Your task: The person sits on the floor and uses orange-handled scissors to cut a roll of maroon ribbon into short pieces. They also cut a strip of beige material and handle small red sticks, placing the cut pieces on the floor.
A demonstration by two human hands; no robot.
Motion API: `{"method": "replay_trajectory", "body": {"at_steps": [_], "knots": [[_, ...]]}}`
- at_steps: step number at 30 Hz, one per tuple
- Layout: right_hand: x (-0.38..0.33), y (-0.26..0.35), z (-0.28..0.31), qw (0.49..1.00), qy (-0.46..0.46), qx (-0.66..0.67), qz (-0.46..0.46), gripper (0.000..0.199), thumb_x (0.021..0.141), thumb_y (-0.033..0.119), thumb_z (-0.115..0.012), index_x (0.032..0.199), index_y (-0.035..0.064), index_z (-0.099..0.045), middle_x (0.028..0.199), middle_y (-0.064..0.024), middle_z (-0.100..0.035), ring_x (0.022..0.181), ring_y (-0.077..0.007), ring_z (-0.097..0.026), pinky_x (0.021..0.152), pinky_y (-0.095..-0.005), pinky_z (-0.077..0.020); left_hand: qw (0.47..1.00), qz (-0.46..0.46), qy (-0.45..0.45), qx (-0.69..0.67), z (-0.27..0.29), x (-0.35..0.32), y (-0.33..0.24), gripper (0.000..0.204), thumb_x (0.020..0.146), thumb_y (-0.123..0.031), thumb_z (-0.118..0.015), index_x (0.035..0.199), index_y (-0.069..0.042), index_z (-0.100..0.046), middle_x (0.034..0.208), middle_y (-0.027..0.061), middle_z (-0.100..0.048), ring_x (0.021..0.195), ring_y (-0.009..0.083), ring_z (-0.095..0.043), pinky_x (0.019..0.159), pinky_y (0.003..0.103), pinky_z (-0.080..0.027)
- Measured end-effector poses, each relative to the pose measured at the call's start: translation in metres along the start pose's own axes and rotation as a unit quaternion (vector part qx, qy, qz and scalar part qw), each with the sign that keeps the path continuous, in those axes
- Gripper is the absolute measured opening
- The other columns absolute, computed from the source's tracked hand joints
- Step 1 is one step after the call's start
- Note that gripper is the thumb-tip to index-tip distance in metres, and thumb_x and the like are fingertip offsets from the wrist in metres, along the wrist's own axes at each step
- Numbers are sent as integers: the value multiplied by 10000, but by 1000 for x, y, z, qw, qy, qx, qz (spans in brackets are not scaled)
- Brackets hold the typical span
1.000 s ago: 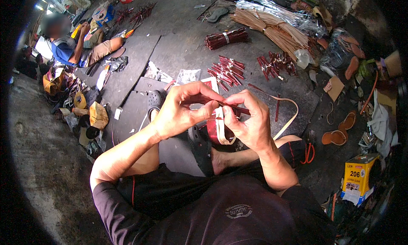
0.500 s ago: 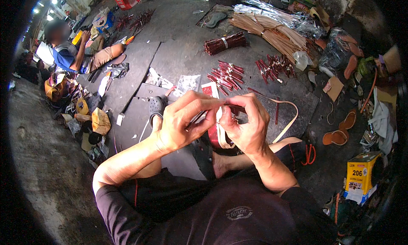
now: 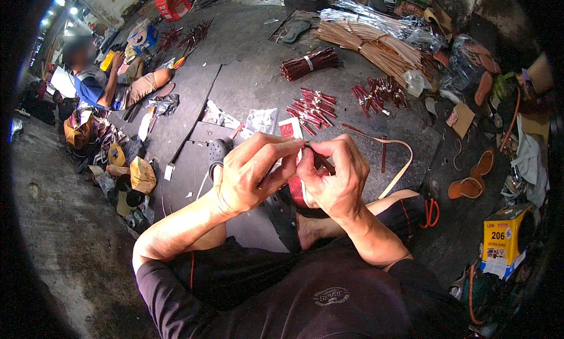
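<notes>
Both hands meet in the middle of the view, fingertips pinched together. Between the thumb and fingers of my right hand (image 3: 341, 177) runs a thin dark brown strap (image 3: 322, 161). My left hand (image 3: 249, 168) is closed in a pinch at the strap's upper end, where a tiny piece shows that is too small to make out. Beyond the hands lie a pile of short dark red straps (image 3: 311, 111) with small pale ends and a second such pile (image 3: 376, 97). Right of the hands curves a long strap (image 3: 405, 157) with a pale underside. A shiny red object (image 3: 297, 189) is partly hidden below my hands.
Farther off lie a tied bundle of dark red straps (image 3: 308, 64) and a large tan bundle (image 3: 370, 42). A dark clog (image 3: 218, 151) is by my left wrist. Brown sandals (image 3: 470, 183) and a yellow tin (image 3: 501, 239) stand right. Another person (image 3: 97, 80) sits far left.
My fingers have shifted slightly, and the dark strap now shows more plainly between my right thumb and fingers. A pale strip below the hands no longer shows.
</notes>
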State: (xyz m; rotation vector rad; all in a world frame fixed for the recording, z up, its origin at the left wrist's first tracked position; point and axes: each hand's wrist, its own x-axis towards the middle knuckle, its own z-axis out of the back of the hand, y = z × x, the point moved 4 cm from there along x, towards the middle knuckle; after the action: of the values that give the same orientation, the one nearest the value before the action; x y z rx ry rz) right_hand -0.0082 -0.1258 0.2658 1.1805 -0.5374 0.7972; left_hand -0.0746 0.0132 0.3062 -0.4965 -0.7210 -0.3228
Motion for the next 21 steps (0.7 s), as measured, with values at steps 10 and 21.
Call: {"method": "replay_trajectory", "body": {"at_steps": [10,21], "knots": [[6,4,3,998,2,-39,46,302,761,135,-770,1020,58,-634,931,-82,-591,878,-267,-600,857,-458,-484,913,332,22,-234,-10,-7,22,196,845,-19,-706,1034,12,-662,936,84,-715,869,150,-675,815,291,-534],[-5,-21,2,984,70,118,-114,171,835,86,-734,983,77,-648,906,-61,-640,879,-200,-617,907,-368,-459,760,475,92,-433,-18,-17,44,310,984,-246,-617,1125,27,-661,917,86,-711,874,123,-670,847,286,-540]]}}
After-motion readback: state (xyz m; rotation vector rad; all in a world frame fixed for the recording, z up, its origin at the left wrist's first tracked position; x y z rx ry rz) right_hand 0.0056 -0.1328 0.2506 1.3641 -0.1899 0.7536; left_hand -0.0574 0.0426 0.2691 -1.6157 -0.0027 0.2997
